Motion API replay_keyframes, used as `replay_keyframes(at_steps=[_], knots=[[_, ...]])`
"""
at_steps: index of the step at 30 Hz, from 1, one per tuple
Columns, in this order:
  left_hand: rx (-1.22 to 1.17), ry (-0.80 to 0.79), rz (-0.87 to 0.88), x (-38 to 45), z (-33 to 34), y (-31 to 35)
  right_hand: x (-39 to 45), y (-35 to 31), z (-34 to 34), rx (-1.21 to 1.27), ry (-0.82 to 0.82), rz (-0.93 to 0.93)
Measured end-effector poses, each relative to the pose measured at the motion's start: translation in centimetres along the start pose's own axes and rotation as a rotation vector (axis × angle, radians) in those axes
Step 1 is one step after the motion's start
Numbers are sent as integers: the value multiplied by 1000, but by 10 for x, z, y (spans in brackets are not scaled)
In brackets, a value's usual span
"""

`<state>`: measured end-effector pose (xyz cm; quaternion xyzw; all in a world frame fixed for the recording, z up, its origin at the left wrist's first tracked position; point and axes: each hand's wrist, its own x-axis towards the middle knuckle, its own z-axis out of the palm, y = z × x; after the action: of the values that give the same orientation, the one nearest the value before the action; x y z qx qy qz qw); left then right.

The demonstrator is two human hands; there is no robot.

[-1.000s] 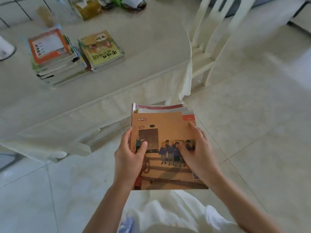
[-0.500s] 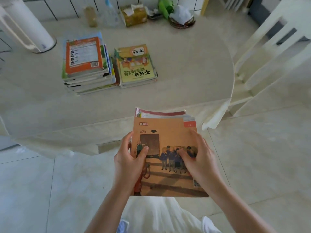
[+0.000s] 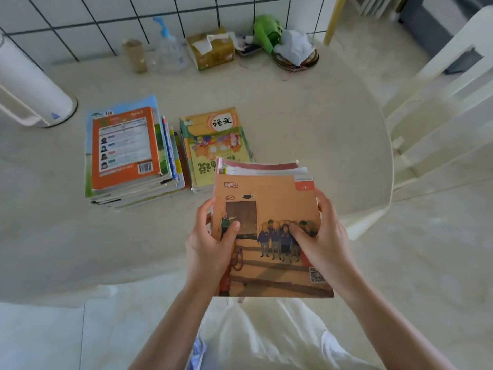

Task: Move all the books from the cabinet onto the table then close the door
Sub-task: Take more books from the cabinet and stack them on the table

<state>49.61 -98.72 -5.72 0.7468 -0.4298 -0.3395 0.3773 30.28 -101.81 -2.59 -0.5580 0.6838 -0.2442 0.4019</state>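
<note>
So I've got a small bundle of books [image 3: 269, 233] pinched from both sides, orange cover on top. My left hand [image 3: 210, 247] is clamped on the left edge with the thumb lying over the cover, and my right hand [image 3: 322, 244] is wrapped round the right edge the same way. The bundle's long axis runs straight away from me, over the near edge of the tabletop [image 3: 306, 124].

What matters for the put-down is the layout: the two piles already there, the tall orange-topped stack [image 3: 125, 150] and the yellow-green stack [image 3: 213, 145], sit ahead and to my left. The yellow-green one is nearest, partly hidden behind the bundle's far left corner. Open cloth lies ahead and right, so I'd guess it lands there. The cabinet's out of frame.
</note>
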Motion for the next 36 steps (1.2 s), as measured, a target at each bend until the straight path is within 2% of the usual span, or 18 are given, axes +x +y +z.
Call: replay_keyframes(at_steps=[1, 5, 8, 12, 18, 24, 29, 32, 36], knots=[[1, 10, 4, 10, 5, 3, 14, -2, -4, 73, -20, 71], [2, 25, -20, 40, 32, 15, 72, -6, -31, 481, -174, 559], [-40, 6, -54, 59, 56, 26, 115, -1, -49, 438, -314, 604], [-120, -76, -142, 95, 90, 47, 163, 7, -70, 400, -336, 527], [-192, -87, -239, 132, 140, 69, 218, 26, -97, 226, -241, 183], [-141, -54, -147, 151, 165, 73, 251, 48, -111, 222, -177, -51], [-87, -23, -96, 147, 174, 60, 250, 76, -105, 92, -97, -117], [-24, 17, -91, 144, 176, 51, 244, 78, -102, 130, -102, -157], [57, 40, -70, 149, 174, 47, 251, 84, -108, 32, -102, -262]])
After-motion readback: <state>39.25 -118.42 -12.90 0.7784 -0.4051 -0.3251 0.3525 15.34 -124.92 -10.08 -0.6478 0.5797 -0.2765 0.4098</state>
